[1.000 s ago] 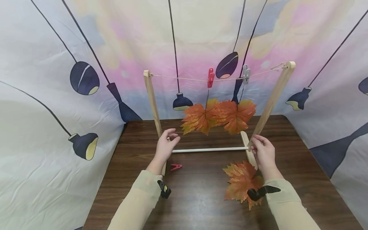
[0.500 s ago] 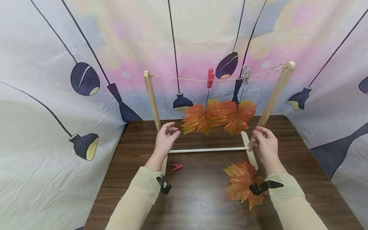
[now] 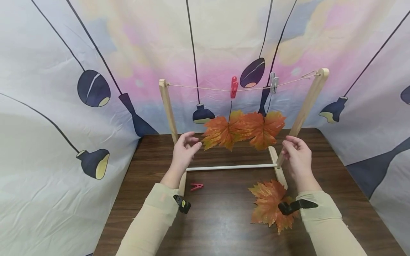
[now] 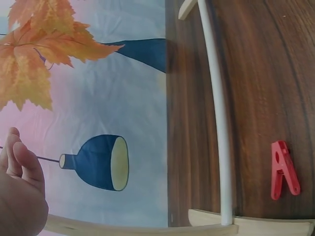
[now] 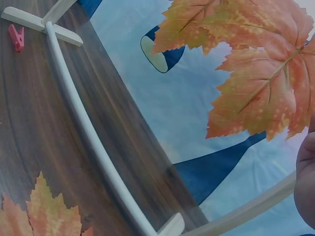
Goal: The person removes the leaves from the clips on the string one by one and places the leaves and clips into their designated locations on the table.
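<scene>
My left hand (image 3: 185, 152) is raised in front of the left wooden post (image 3: 169, 113), its fingers loosely bent with nothing between them. Loosely curled too, my right hand (image 3: 298, 156) overlaps the lower part of the right post (image 3: 302, 110) in the head view. Between the posts runs a string (image 3: 198, 87). A red clothespin (image 3: 234, 88) and a grey clothespin (image 3: 273, 84) on it each carry an orange leaf by its stem, the left leaf (image 3: 221, 132) and the right leaf (image 3: 266, 129) overlapping.
A white rod (image 3: 230, 167) joins the posts low down. On the brown table (image 3: 217, 220) lie another red clothespin (image 3: 196, 186), by the left foot, and a third leaf (image 3: 269, 206), partly under the right wrist's camera strap. A printed cloth (image 3: 128, 42) hangs behind.
Both hands have risen along the posts, the right one also drifting slightly to the right. The rack, the hanging leaves and the things on the table stay where they were.
</scene>
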Tool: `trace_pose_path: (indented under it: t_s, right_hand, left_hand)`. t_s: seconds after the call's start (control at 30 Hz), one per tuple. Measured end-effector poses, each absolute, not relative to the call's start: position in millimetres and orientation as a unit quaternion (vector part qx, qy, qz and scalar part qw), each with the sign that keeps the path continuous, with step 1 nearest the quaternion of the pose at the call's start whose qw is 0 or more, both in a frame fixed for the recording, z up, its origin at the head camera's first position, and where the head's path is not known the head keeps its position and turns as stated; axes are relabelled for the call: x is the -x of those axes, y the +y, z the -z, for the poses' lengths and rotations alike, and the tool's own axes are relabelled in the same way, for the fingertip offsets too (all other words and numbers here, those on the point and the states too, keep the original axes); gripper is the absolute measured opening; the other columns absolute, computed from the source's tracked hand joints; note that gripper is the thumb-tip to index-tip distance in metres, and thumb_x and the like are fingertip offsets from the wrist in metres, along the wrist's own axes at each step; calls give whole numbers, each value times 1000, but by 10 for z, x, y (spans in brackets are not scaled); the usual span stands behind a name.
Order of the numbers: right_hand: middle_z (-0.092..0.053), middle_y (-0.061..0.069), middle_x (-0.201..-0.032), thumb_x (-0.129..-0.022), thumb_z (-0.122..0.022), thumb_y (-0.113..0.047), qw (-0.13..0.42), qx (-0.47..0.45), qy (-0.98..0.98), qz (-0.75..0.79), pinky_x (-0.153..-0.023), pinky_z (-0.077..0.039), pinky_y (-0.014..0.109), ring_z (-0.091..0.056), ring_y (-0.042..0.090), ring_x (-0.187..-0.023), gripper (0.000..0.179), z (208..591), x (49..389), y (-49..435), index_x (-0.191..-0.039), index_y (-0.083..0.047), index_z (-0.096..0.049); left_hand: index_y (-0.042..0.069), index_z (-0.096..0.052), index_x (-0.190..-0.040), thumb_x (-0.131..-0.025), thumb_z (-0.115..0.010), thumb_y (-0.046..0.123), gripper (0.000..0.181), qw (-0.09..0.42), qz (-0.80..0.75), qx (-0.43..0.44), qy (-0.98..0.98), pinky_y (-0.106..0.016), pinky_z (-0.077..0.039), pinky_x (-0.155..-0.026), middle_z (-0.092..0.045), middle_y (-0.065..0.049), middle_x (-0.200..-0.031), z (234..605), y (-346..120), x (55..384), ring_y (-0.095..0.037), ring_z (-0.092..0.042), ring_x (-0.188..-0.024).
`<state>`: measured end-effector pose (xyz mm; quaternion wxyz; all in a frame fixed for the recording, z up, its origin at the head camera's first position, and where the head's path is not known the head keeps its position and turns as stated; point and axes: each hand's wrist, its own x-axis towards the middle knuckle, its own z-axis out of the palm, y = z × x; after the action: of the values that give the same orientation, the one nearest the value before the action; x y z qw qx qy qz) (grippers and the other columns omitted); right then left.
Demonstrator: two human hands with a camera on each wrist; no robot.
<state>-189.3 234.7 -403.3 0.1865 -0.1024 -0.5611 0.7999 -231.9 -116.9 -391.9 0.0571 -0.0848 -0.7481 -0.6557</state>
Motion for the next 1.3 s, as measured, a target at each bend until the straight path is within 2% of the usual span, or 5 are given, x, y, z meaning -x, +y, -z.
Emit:
trace_pose_path:
  t_s: [0.2,0.47,0.8,1.07,1.3]
  right_hand:
    - [-59,-1,-74,-89,-61,-1,194,99,-561,-799,-44,-40,17,-55,7,-53,13,3979,1925,2367,-100,-8,-60]
    - [-62,-2,-77,-88,-61,0,198,71,-556,-804,-47,-44,17,-55,7,-53,14,3884,1921,2329,-100,-8,-62]
    - [-61,-1,-81,-89,-61,0,202,38,-589,-782,-53,-47,18,-56,8,-57,16,3734,1897,2222,-104,-6,-61]
    - [-60,-1,-81,-88,-63,-3,200,31,-586,-785,-54,-49,18,-56,8,-57,19,3669,1914,2163,-107,-4,-61]
    - [-59,1,-83,-87,-65,-5,194,15,-586,-787,-57,-51,19,-55,8,-59,19,3637,1919,2133,-106,-5,-62]
  left_hand:
    - [2,-48,-131,-90,-61,7,43,63,652,88,-751,-22,-36,-43,-57,-21,-112,3626,-1091,2165,-9,-40,-50]
    - [1,-48,-130,-91,-59,5,41,72,657,99,-744,-21,-37,-45,-58,-18,-111,3535,-1065,2186,-8,-40,-49]
    - [12,-52,-129,-92,-61,15,37,80,665,98,-736,-23,-36,-43,-60,-8,-106,3670,-1069,2357,-11,-40,-48]
    - [9,-51,-130,-92,-60,11,39,83,666,107,-734,-23,-37,-42,-60,-9,-107,3555,-1068,2356,-10,-41,-48]
    - [3,-51,-128,-92,-58,5,37,88,671,101,-730,-20,-37,-43,-60,-8,-103,3299,-1040,2172,-9,-41,-48]
